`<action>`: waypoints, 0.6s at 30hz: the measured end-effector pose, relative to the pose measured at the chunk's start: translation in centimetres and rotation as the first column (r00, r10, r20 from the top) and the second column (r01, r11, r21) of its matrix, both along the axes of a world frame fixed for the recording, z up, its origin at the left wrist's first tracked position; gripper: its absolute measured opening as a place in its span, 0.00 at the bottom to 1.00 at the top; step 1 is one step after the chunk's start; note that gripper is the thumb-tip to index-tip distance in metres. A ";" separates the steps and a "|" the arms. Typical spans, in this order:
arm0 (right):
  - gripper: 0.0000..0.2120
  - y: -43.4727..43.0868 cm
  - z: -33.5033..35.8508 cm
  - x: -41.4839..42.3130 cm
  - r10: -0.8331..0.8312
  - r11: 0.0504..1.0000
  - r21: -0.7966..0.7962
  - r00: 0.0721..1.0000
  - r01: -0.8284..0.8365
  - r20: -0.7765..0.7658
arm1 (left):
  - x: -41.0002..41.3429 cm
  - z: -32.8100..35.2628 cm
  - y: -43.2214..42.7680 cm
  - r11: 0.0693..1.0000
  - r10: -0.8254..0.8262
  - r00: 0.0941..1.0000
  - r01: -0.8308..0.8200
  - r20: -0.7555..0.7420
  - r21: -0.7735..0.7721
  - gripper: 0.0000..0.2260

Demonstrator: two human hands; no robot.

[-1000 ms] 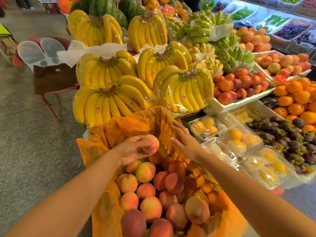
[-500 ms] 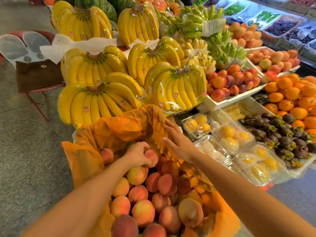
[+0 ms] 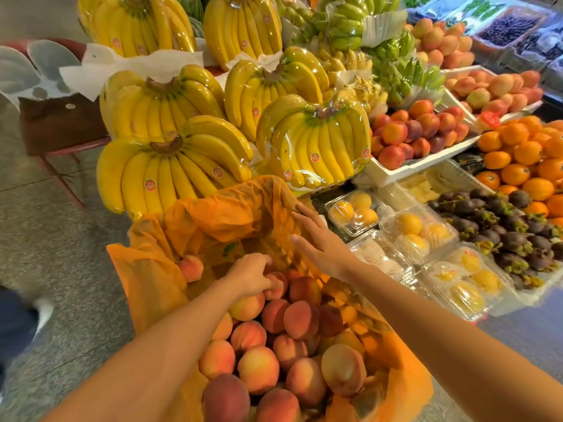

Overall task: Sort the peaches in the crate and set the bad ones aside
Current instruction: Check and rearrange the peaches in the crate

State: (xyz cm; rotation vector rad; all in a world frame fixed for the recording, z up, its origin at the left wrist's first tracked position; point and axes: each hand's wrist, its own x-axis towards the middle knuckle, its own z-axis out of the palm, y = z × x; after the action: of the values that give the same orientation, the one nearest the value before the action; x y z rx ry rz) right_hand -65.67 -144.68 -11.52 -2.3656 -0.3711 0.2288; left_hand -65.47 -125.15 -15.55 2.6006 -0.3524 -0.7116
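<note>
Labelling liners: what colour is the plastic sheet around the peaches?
Orange, translucent plastic sheet, best in the head view.

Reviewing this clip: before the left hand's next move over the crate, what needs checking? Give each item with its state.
1. Left hand has its fingers curled on a peach: ok.
2. Right hand presses the orange liner back, fingers straight: ok.
3. That peach's condition can be seen: cannot tell, the fingers cover most of it.
4. Set-aside spot in use: a lone peach lies apart on the liner, at left; whether it is bad: cannot tell.
5. Remaining peaches lie uncovered: ok.
</note>
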 end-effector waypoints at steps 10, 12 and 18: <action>0.18 6.6 2.3 0.4 0.083 0.996 -0.072 0.925 -0.061 0.370 | -2.1 7.6 10.7 0.938 0.292 0.851 -0.166 0.437 -0.304 0.08; 0.18 9.6 2.4 0.2 0.187 0.982 -0.076 0.934 -0.172 0.304 | -2.6 8.2 12.9 0.931 0.347 0.772 -0.217 0.533 -0.293 0.07; 0.17 16.0 -1.6 -0.2 0.299 0.952 -0.082 0.952 -0.293 0.071 | -3.7 6.2 18.3 0.901 0.403 0.690 -0.413 0.602 -0.130 0.19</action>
State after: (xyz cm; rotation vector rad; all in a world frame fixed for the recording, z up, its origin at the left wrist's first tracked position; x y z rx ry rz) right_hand -65.92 -128.71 -13.11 -2.3866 -0.7727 0.2878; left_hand -69.18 -106.84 -9.34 2.7176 0.0693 0.3206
